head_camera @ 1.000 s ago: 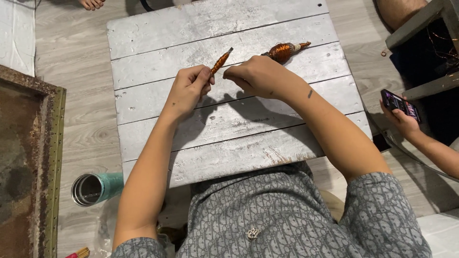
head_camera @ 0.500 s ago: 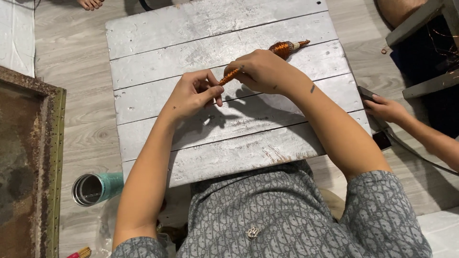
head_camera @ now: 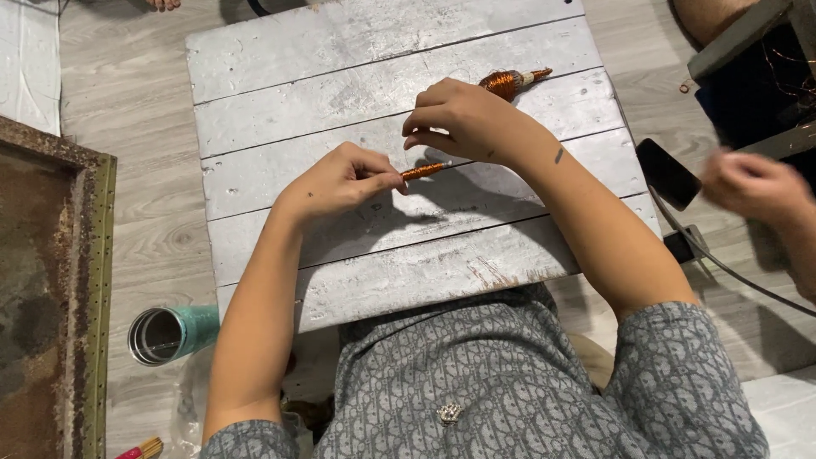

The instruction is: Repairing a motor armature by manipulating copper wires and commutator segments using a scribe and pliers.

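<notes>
Head view: left hand (head_camera: 340, 180) pinches one end of a thin copper-wound rod (head_camera: 422, 170), fingers closed on it, held low over the grey plank bench (head_camera: 280, 59). Right hand (head_camera: 459, 119) hovers just above the rod's other end, fingers curled, thumb and forefinger near together; cannot tell if it grips anything. Copper wire spool (head_camera: 508, 82) lies on the bench just behind the right hand. Another person's blurred hand (head_camera: 752, 185) at right, near a black phone (head_camera: 668, 173). Teal cup (head_camera: 170, 333) on the floor at left, beside a rusty framed panel (head_camera: 51, 297).
</notes>
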